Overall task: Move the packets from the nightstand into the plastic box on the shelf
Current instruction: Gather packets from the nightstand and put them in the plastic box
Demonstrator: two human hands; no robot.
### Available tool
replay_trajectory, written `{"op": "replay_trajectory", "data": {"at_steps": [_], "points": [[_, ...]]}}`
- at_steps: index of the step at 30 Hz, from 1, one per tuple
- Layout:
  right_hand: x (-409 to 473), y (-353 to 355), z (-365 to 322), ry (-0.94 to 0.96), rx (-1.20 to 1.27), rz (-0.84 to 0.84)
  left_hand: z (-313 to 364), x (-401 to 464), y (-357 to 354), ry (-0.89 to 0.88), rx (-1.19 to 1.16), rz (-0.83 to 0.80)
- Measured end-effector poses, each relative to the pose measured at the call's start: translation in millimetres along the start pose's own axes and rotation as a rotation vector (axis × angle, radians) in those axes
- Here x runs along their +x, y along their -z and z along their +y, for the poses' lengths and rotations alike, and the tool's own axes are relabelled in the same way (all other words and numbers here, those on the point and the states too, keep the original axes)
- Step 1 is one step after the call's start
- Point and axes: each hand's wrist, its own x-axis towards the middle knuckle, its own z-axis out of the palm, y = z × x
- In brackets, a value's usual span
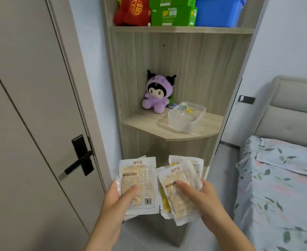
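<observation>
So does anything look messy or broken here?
Nothing looks broken or spilled. The only untidy bit is the packets: the right hand holds a fanned, crooked stack of packets, while the left hand holds a straighter bunch. The plastic box sits upright on the shelf beside the purple plush.

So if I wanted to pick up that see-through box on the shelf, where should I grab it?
Grab the plastic box by its rim at the near short end, coming from the front. It sits open-topped near the shelf edge, with nothing in front of it. The purple plush toy crowds its back left, so the front is probably easiest. Thumb outside, fingers inside the wall.
</observation>
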Motion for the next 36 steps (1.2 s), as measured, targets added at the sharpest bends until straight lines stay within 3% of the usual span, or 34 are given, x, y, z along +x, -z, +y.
{"op": "replay_trajectory", "data": {"at_steps": [14, 23, 28, 36], "points": [[219.4, 73.0, -81.6, 0.122, 0.033, 0.136, 58.8, 230.9, -130.1, -0.086, 0.006, -0.164], [336.9, 90.6, -132.2, 0.218, -0.042, 0.162, 76.2, 321.3, -166.1, -0.045, -0.039, -0.134], [406.6, 100.7, -160.4, 0.232, -0.346, -0.016, 70.5, 343.0, -166.9, -0.026, -0.079, -0.077], [465.0, 96.9, -138.1, -0.088, -1.046, -0.408, 58.6, 354.6, -172.8, -0.075, -0.189, -0.01]]}}
